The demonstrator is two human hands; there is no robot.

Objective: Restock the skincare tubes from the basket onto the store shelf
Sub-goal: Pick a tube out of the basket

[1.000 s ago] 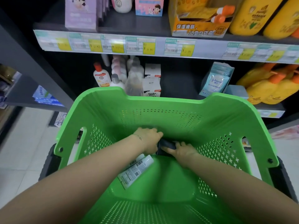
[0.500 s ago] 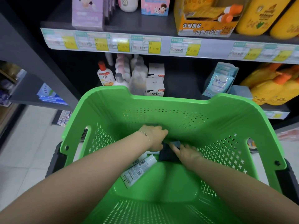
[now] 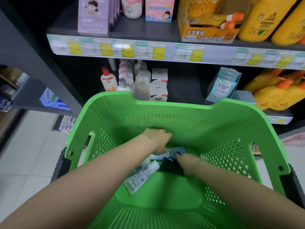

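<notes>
Both my hands are down inside the green basket. My left hand, knuckles up, is curled over a white tube with a blue end that sticks out to the right from under it. Just below, my right hand closes on a dark tube, its forefinger touching the white and blue tube. Another white tube with a barcode label lies on the basket floor under my left forearm. The dark store shelf stands right behind the basket.
The lower shelf holds a red-capped bottle, pale bottles, white boxes, blue sachets and yellow bottles. A bare gap lies between boxes and sachets. Price tags line the upper shelf edge. White tiled floor shows at left.
The white and blue tube has come into sight under my left hand. My right hand has slid down along the dark tube. The view has tilted slightly upward and leftward.
</notes>
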